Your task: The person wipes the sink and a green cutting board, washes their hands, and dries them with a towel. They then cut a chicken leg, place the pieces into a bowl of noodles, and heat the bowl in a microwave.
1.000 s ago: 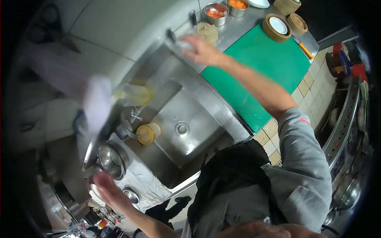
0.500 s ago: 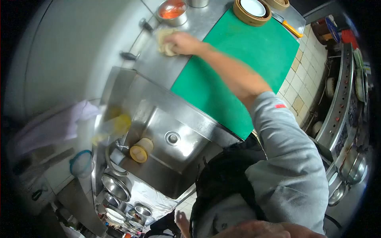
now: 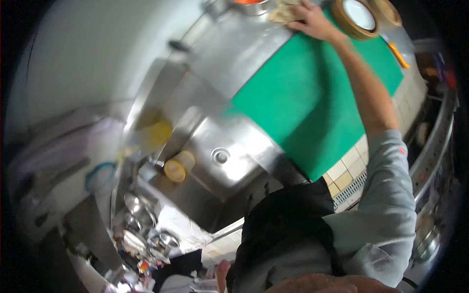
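Note:
My right hand (image 3: 312, 20) presses on a crumpled beige cloth (image 3: 282, 12) on the steel counter, at the far edge of the green cutting board (image 3: 312, 107). Its fingers lie over the edge of the cloth, partly spread. Beside the cloth stands a steel bowl (image 3: 254, 7) with orange-red contents, cut off by the top of the view. My left hand (image 3: 222, 274) hangs low at my side, and only a small part of it shows; its fingers cannot be made out.
A bamboo steamer (image 3: 359, 34) with a white dish sits on the board's far end, near an orange-handled knife (image 3: 399, 54). The steel sink (image 3: 229, 168) holds yellow-rimmed containers (image 3: 176, 171). Metal bowls (image 3: 141, 210) crowd the lower left. A stove (image 3: 435, 146) lines the right side.
My right hand has slid the cloth along the counter, away from the sink and past the steel bowl's near side. The whole view has shifted and blurred.

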The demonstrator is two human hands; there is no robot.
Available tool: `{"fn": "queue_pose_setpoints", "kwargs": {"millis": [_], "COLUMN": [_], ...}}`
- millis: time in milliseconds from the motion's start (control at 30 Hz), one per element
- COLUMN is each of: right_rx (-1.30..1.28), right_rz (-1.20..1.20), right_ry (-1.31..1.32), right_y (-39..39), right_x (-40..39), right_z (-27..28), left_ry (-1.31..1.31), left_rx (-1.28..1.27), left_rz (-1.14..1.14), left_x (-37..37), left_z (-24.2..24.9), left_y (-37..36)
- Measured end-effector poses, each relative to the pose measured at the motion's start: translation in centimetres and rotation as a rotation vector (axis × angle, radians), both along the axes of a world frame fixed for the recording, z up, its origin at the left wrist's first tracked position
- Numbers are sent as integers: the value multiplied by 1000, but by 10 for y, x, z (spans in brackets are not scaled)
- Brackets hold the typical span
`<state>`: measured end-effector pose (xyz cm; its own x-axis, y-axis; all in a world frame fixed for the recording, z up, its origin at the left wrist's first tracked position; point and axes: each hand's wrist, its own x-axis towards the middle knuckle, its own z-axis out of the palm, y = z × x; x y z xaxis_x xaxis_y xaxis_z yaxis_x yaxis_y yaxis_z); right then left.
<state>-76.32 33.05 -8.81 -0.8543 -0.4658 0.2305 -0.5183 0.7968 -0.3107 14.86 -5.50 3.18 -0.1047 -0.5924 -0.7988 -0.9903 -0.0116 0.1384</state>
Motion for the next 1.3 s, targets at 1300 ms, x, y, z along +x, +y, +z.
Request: {"fn": "queue_pose_setpoints", "kwargs": {"millis": [1300], "right_rx": [-3], "right_rz": [718], "right_ry": [-16], "right_y": [-288], "right_x": [202], "right_z": [-36], "left_ry": [203], "left_rx": [-150], "left_rz": [653], "left_x": [50], "left_z": [9], "left_y": [222]}}
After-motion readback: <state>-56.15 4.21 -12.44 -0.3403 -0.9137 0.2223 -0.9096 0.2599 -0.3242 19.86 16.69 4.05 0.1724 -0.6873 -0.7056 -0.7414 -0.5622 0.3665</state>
